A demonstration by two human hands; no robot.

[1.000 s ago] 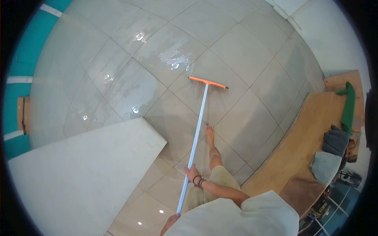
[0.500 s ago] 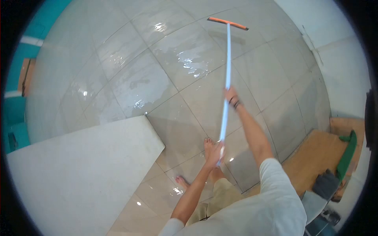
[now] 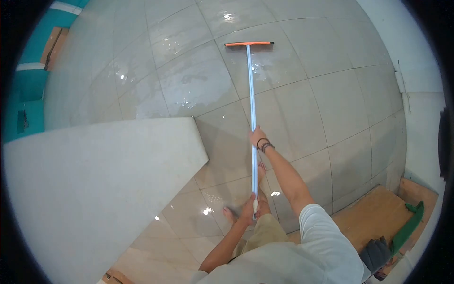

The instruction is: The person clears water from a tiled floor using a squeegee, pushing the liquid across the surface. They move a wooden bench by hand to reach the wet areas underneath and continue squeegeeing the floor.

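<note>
A long-handled floor squeegee point(image 3: 252, 90) stretches away from my body, its orange head with dark ends lying over the wet tiles. My right hand point(image 3: 257, 137), with dark bands at the wrist, is wrapped round the pale blue pole about midway. Lower down, my left hand point(image 3: 249, 208) grips the pole's end near a white cap, close to my knee. Water point(image 3: 189, 90) glistens on the tiled floor point(image 3: 293, 113) to the left of the squeegee head. My bare feet stand on the tiles on either side of the left hand.
A white panel or tabletop point(image 3: 104, 184) fills the lower left, its corner close to the pole. On the right, a wooden bench point(image 3: 373, 217) carries a green item point(image 3: 409, 227) and dark cloth point(image 3: 376, 253). A white wall point(image 3: 421, 71) bounds the right side.
The squeegee head has moved left and closer to me, and the pole now points nearly straight ahead. Both hands have come lower in view, still on the pole. The view has also shifted.
</note>
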